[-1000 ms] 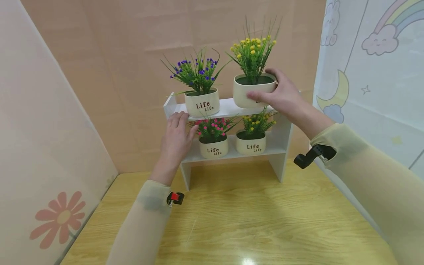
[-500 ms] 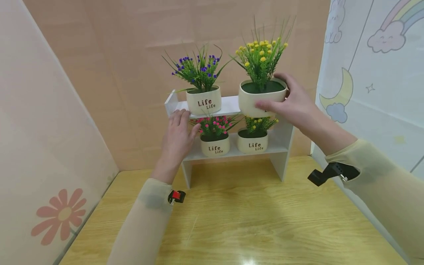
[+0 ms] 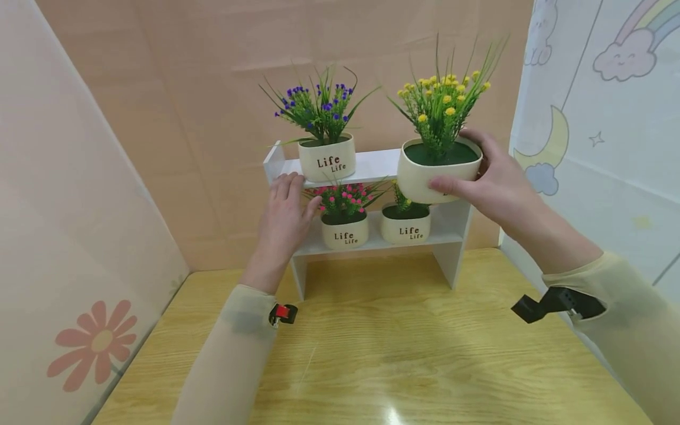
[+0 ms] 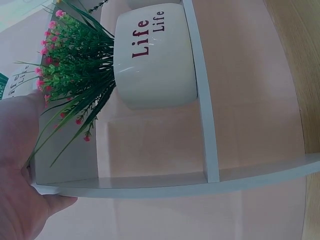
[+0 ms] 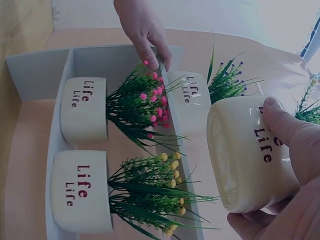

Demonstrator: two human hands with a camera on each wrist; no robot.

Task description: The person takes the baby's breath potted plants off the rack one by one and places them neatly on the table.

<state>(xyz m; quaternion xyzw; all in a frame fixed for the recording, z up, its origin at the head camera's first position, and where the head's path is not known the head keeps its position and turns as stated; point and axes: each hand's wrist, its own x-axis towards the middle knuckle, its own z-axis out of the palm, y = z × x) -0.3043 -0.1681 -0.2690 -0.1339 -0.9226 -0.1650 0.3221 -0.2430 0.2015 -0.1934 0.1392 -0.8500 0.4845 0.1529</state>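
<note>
My right hand [image 3: 504, 183] holds a cream oval flowerpot [image 3: 438, 180] with yellow flowers, thumb across its front and fingers round the far right side. The right wrist view shows this pot [image 5: 245, 155] raised, its underside exposed. My left hand [image 3: 284, 224] grips the upper left corner of a white two-tier shelf [image 3: 374, 165]; the left wrist view shows the hand [image 4: 17, 160] at that corner. A purple-flowered pot [image 3: 326, 159] stands on the upper tier. Below it are a pink-flowered pot [image 3: 344, 233] and another yellow-flowered pot [image 3: 406, 227], whose blooms are partly hidden by the held pot.
The shelf stands on a wood-grain table [image 3: 372, 348] near a plain peach backdrop [image 3: 212, 118]. Printed panels rise on both sides, a flower panel [image 3: 95, 265] at left and a rainbow panel [image 3: 611, 147] at right.
My right hand has drawn the yellow-flowered pot away from above the upper tier, toward me, down and to the right. The left hand has stayed at the shelf corner.
</note>
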